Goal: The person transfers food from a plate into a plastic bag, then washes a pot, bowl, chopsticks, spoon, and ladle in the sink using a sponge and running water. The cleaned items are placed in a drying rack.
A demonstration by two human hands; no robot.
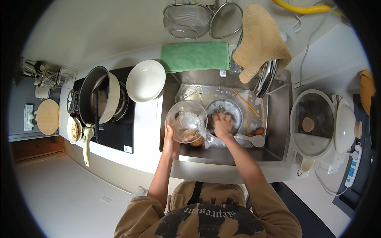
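My left hand holds a clear bowl by its near left side, over the left part of the stainless steel sink. My right hand reaches into a round metal bowl of sudsy water; the fingertips are partly lost in foam, and whether they grip anything cannot be told. Another clear container lies behind the held bowl. Wooden chopsticks, a white rice paddle and a brown wooden spoon are at the right of the metal bowl.
A tan towel drapes over the faucet. The green towel lies along the sink's back edge. Left of the sink are a white bowl and a deep pan on the stove. A large lidded cooker stands at the right.
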